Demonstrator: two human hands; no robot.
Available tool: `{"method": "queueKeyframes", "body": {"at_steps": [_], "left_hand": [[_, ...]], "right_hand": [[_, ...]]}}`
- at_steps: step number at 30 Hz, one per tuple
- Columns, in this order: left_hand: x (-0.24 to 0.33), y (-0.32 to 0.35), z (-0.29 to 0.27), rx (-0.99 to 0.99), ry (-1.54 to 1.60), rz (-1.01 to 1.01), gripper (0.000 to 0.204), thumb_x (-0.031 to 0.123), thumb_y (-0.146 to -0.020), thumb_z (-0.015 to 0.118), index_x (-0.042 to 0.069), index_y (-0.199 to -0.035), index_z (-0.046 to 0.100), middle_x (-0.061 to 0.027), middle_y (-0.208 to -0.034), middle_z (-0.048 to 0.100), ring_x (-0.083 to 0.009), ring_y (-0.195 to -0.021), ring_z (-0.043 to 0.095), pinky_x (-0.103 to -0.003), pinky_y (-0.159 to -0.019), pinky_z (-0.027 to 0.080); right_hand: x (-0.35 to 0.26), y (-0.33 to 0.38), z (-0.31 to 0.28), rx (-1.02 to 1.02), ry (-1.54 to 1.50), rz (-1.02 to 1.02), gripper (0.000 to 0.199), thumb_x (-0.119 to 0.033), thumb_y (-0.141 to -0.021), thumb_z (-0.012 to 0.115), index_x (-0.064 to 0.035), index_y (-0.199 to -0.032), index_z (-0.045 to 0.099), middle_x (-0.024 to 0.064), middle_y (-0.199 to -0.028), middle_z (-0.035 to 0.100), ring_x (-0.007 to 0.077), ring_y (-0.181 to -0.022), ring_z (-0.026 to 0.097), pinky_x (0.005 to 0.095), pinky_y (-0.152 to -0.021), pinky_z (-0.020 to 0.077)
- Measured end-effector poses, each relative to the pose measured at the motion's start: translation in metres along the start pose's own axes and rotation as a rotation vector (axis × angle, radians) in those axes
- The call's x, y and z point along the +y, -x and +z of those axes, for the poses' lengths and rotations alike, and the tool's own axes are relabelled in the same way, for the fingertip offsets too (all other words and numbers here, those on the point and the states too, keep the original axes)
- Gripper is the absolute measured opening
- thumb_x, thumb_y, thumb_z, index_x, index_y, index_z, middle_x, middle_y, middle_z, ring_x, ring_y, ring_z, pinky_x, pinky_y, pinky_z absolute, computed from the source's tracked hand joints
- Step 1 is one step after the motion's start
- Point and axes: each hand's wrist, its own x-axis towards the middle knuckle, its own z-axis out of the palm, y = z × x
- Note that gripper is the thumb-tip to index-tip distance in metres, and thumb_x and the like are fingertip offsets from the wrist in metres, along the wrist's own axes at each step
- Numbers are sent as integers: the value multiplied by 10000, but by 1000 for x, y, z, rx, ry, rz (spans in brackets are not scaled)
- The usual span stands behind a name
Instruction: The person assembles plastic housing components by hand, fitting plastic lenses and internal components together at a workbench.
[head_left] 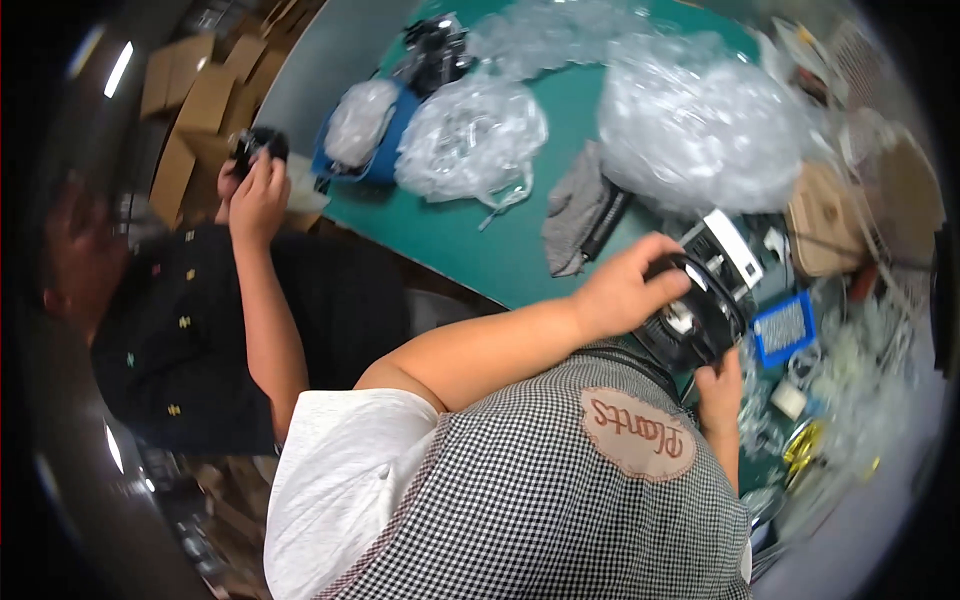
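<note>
while the left hand (625,290) grips its top, the black round device (700,315) rests on the right hand (720,385) clasping beneath.

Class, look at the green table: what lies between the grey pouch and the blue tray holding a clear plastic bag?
In the head view, a heap of clear plastic bags lies between the grey pouch and the blue tray, on the green table.

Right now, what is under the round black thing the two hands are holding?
The round black part sits over the checkered apron and the green table edge. The left hand grips its top, the right hand its underside. Whatever lies directly beneath is covered.
</note>
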Motion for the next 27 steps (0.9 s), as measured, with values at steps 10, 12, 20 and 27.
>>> {"method": "queueKeyframes", "body": {"at_steps": [10, 12, 20, 27], "left_hand": [[10, 50, -84, 315, -119, 84, 324, 184, -937, 615, 11, -1180, 486, -80, -972, 621, -149, -895, 609, -297, -785, 501], [22, 56, -98, 405, -113, 64, 330, 200, -925, 626, 2, -1157, 501, -111, -983, 636, -179, -900, 620, -320, -811, 500], [29, 55, -168, 491, 518, 62, 364, 221, -1000, 502, 32, -1311, 495, -28, -1118, 620, -76, -957, 576, -230, -780, 470], [14, 33, -195, 409, 827, -13, 352, 239, -1031, 413, -52, -1205, 512, -185, -1132, 620, -247, -977, 651, -370, -850, 558]], "right_hand": [[-46, -88, 110, -390, -34, 201, 656, -312, -734, 815, 0, -1237, 532, 83, -1073, 650, 194, -976, 622, 322, -894, 493], [-45, -108, 126, -428, -24, 229, 640, -290, -730, 816, -4, -1228, 533, 69, -1019, 657, 181, -938, 630, 309, -869, 506], [-47, -170, 205, -464, -336, 490, 364, -174, -918, 635, 7, -1205, 503, 116, -1044, 651, 215, -937, 663, 341, -843, 552], [-42, -184, 208, -422, -416, 448, 328, -170, -973, 516, 28, -1231, 482, 159, -1079, 647, 262, -971, 668, 378, -810, 597]]}}
